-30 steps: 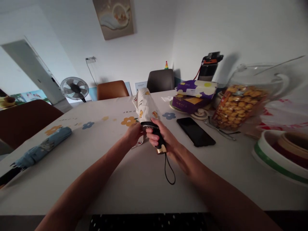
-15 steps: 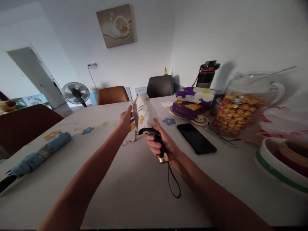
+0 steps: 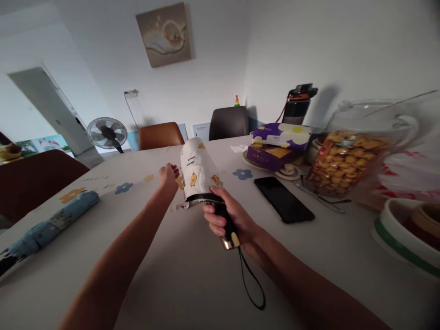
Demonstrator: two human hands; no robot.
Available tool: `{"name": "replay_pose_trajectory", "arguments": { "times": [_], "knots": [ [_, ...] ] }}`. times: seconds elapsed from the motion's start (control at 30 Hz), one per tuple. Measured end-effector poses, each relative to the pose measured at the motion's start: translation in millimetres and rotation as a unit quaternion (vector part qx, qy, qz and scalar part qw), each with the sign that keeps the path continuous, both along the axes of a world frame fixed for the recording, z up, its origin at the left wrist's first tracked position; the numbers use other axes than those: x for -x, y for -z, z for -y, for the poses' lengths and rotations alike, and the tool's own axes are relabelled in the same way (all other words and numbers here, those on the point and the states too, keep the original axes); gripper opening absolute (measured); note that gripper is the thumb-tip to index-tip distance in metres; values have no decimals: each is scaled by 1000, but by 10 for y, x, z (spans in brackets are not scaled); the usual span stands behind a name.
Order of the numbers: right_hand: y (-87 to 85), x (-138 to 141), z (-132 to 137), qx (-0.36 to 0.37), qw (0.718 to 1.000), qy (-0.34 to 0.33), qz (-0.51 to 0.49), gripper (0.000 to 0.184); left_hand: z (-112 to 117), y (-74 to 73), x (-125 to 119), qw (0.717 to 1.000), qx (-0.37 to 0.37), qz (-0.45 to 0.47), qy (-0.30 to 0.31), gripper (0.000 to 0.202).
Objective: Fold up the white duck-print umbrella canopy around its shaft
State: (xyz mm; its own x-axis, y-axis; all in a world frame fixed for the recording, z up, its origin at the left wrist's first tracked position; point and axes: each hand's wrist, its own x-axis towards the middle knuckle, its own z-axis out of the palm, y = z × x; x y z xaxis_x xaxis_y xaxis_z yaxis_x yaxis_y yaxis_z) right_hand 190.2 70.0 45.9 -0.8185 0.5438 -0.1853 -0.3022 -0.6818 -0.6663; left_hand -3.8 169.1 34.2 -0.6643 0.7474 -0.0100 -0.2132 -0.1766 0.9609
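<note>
A folded white umbrella (image 3: 199, 169) with small yellow and orange cartoon prints points away from me, tilted above the table. My right hand (image 3: 233, 220) wraps round its black handle (image 3: 224, 219), which ends in a gold-coloured cap with a black wrist strap (image 3: 257, 284) hanging below. A loose flap of the printed fabric (image 3: 180, 205) hangs on the umbrella's left side. Just left of it is my left hand (image 3: 168, 176), its fingers loosely bent and apart from the fabric, with nothing visible in them. A blue folded umbrella (image 3: 57, 222) lies at the left.
On the pale table (image 3: 165, 284), a black phone (image 3: 283, 200) lies to the right, near glasses (image 3: 323, 199). Beyond are purple boxes (image 3: 266, 156), a dark bottle (image 3: 297, 107), a snack-filled jug (image 3: 350, 160) and a green-banded bowl (image 3: 395, 238). Chairs (image 3: 161, 136) stand around the table.
My left hand has moved left, away from the flap it was touching. The white umbrella in my right hand has shifted slightly left and nearer to me.
</note>
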Motion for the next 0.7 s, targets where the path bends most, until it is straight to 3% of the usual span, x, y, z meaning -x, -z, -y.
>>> {"name": "replay_pose_trajectory", "arguments": {
  "times": [0.07,0.1,0.2,0.27,0.37,0.5,0.7],
  "knots": [
    [11,7,-2,-17,995,88,44,42,112,-137,-95,996,-54,-50,-44,5],
    [21,16,0,-30,988,130,73,40,190,-198,-182,993,-81,-82,-3,10],
    [64,57,15,-72,965,193,162,37,435,-286,-514,966,-47,-104,234,29],
    [97,88,28,-95,955,194,203,37,534,-261,-695,947,-23,-81,309,35],
    [128,117,51,-113,950,183,226,37,538,-185,-782,944,11,-5,331,36],
    [120,118,86,-116,958,153,212,38,459,-158,-654,918,40,97,382,41],
    [186,156,112,-106,981,85,140,40,455,-143,-550,922,9,112,371,47]
  ]
}}
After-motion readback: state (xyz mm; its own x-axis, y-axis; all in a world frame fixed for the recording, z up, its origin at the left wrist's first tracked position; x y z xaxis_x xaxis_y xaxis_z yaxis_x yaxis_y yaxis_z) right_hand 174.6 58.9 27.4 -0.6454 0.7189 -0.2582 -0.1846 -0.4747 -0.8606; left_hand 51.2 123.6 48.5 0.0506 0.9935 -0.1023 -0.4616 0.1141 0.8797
